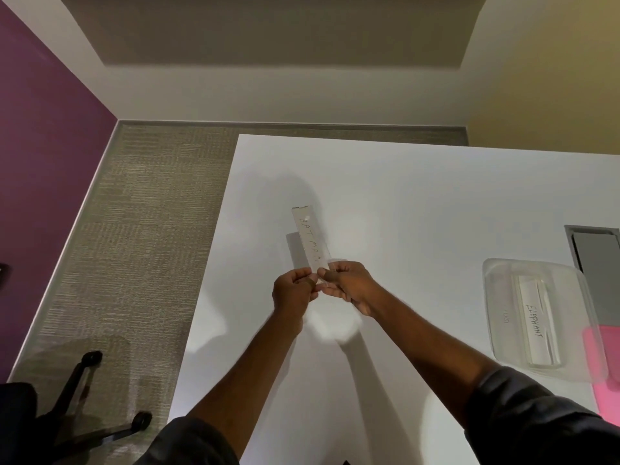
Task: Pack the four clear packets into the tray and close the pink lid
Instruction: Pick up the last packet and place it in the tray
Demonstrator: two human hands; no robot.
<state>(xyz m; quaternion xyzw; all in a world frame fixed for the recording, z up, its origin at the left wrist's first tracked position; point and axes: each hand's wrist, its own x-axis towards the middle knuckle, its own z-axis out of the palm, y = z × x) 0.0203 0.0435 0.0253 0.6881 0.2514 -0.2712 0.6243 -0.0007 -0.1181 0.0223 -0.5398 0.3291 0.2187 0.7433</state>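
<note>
A long clear packet (310, 236) with a white strip marked "BATMAN" is held above the middle of the white table (419, 196), pointing away from me. My left hand (293, 292) and my right hand (345, 285) both pinch its near end. At the right stands the clear tray (500, 297), holding one packet (536, 320) labelled "ELEPHANT". The pink lid (602, 367) lies at the tray's right side, partly cut off by the frame edge.
A grey cable hatch (595, 253) is set in the table behind the tray. An office chair base (84, 397) stands on the carpet at lower left. The table's left edge runs close to my left arm.
</note>
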